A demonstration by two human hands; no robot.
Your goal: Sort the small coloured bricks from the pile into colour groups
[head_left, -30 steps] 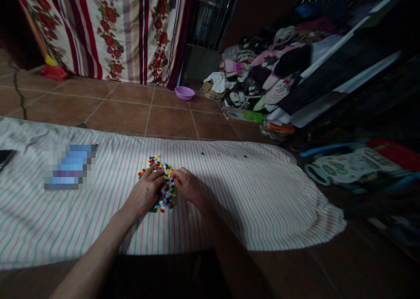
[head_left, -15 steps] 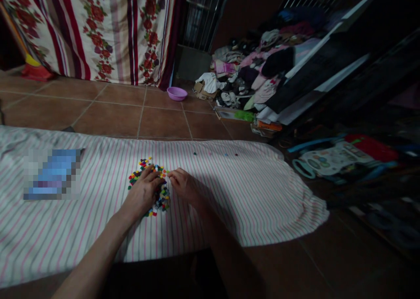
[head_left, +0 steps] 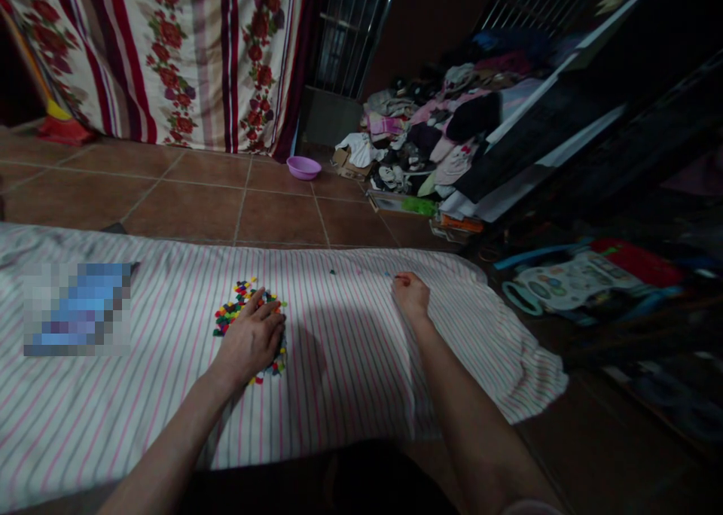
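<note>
A heap of small multicoloured pieces [head_left: 227,313] lies on the striped cloth [head_left: 169,394]. Over its right part rests my left hand [head_left: 254,338], palm down with the fingers stretched out; it covers many of the pieces. Well to the right, my right hand [head_left: 413,297] is at the cloth with its fingertips pinched together. Whatever may be between them is too small or hidden. Left of those fingertips runs a spaced row: a dark green piece [head_left: 332,272], a pink piece [head_left: 358,271] and a blue piece [head_left: 387,274]. A dark piece seen earlier at the row's right end is hidden by my fingers.
A blurred-out blue object [head_left: 84,304] lies on the cloth at the left. Beyond the cloth, a purple basin [head_left: 303,169] stands on the tiled floor near a heap of clothes [head_left: 429,123]. A toy-like panel [head_left: 570,274] is at the right.
My right hand has moved from beside the heap to the right end of the row of pieces. My left hand stays on the heap, its fingers slightly more spread.
</note>
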